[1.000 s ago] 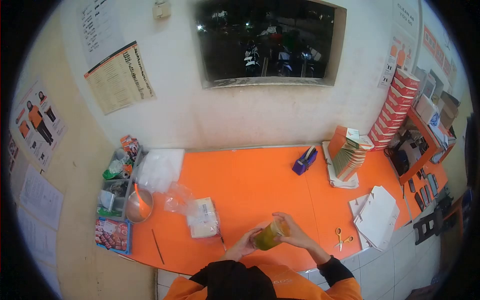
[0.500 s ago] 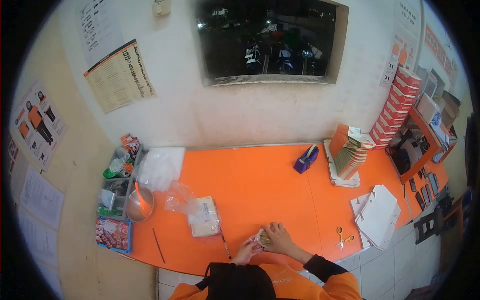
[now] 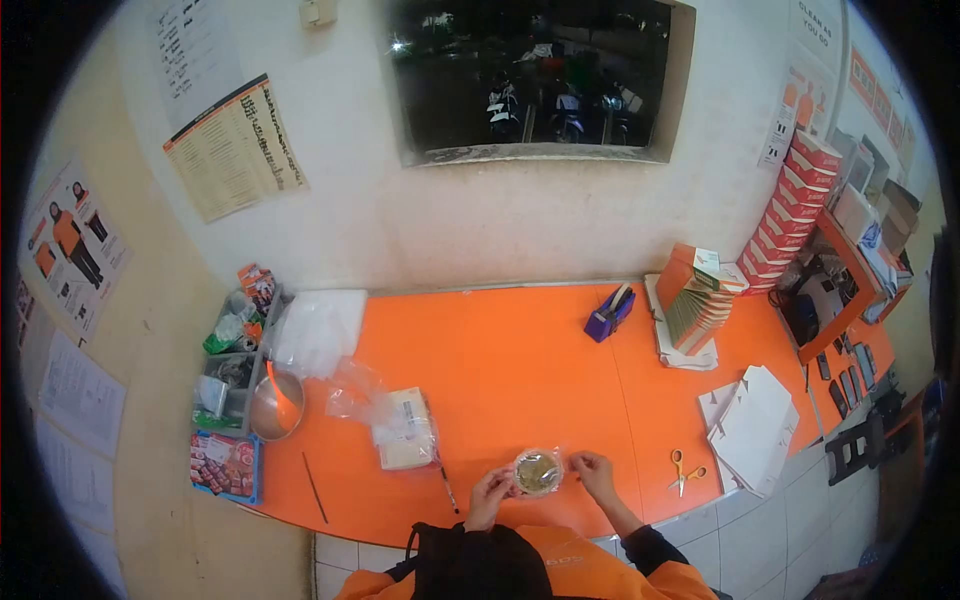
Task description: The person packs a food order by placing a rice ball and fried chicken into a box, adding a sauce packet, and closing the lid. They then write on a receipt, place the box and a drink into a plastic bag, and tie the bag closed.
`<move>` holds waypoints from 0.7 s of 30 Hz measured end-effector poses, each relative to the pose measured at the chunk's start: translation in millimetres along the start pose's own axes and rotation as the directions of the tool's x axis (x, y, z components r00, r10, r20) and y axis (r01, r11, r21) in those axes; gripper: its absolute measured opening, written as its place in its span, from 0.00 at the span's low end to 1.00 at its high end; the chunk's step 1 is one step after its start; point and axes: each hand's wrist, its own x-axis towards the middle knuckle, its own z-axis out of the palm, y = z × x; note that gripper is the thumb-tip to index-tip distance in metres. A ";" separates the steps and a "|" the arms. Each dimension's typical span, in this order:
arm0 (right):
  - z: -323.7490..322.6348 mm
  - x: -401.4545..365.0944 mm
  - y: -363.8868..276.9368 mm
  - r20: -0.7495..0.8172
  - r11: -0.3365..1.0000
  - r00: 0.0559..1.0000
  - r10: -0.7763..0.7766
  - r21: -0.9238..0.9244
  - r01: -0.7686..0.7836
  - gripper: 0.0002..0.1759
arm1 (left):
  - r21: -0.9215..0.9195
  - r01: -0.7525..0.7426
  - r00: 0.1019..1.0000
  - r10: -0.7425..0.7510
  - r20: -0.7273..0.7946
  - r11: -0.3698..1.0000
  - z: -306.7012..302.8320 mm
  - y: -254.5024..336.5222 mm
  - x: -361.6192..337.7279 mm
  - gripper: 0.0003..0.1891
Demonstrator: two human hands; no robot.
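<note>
A round, pale-rimmed tub (image 3: 539, 473) with olive-brown contents, apparently in clear plastic, faces up near the front of the orange table. My left hand (image 3: 490, 495) grips its left edge, fingers closed. On the other side, my right hand (image 3: 592, 473) is just off the tub's right edge, with thumb and fingers pinched together. Whether a bit of clear film is between those fingertips is too small to tell. To the left of my hands lie a dark pen (image 3: 448, 490) and a cream-coloured pack (image 3: 404, 430) in clear plastic.
Yellow-handled scissors (image 3: 687, 472) and white paper sheets (image 3: 755, 430) lie to the right. Farther back are a purple tape dispenser (image 3: 610, 313) and a stack of orange-green boxes (image 3: 695, 305). At left stand a metal bowl (image 3: 265, 418), a grey bin (image 3: 222, 375) and a thin dark stick (image 3: 315, 487).
My right hand has come off the top of the tub and moved right. The tub now shows its round face upward, while my left hand stays at its left side.
</note>
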 end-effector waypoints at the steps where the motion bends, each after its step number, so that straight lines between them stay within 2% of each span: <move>1: 1.7 -0.1 -4.9 -0.044 0.995 0.996 -0.076 -0.065 0.074 0.16 | -0.006 0.014 0.999 -0.014 0.033 1.000 0.3 -1.5 0.0 0.12; 3: 3.5 1.9 -17.9 -0.119 0.957 0.964 -0.236 -0.202 0.209 0.14 | -0.014 0.043 0.994 -0.042 0.104 0.999 0.9 -3.2 1.7 0.18; 6: 10.4 8.0 -2.4 -0.015 0.986 0.994 -0.112 -0.130 0.109 0.13 | 0.078 0.032 0.990 -0.043 0.134 0.996 7.6 4.7 0.0 0.22; 9: 14.5 12.8 5.6 -0.037 0.992 0.994 -0.106 -0.070 0.103 0.12 | 0.057 -0.002 0.985 -0.008 0.170 0.998 14.8 15.7 -3.3 0.26; 12: 25.7 14.1 8.8 -0.152 0.959 0.947 -0.281 -0.074 0.273 0.09 | 0.049 0.031 0.977 -0.041 0.208 0.998 13.8 20.0 -5.6 0.27; 15: 28.0 1.1 -24.7 -0.194 0.958 0.941 -0.279 -0.117 0.260 0.08 | 0.061 0.057 0.975 -0.068 0.209 0.997 13.4 18.7 -5.8 0.27; 18: 25.6 6.9 -30.2 -0.174 0.971 0.957 -0.230 -0.098 0.216 0.08 | 0.012 0.035 0.969 -0.037 0.242 0.999 19.8 22.4 -6.0 0.26; 21: 21.2 5.3 -46.5 -0.123 0.930 0.963 -0.242 -0.313 0.193 0.08 | -0.001 0.007 0.971 -0.007 0.238 1.000 25.1 23.8 -3.9 0.26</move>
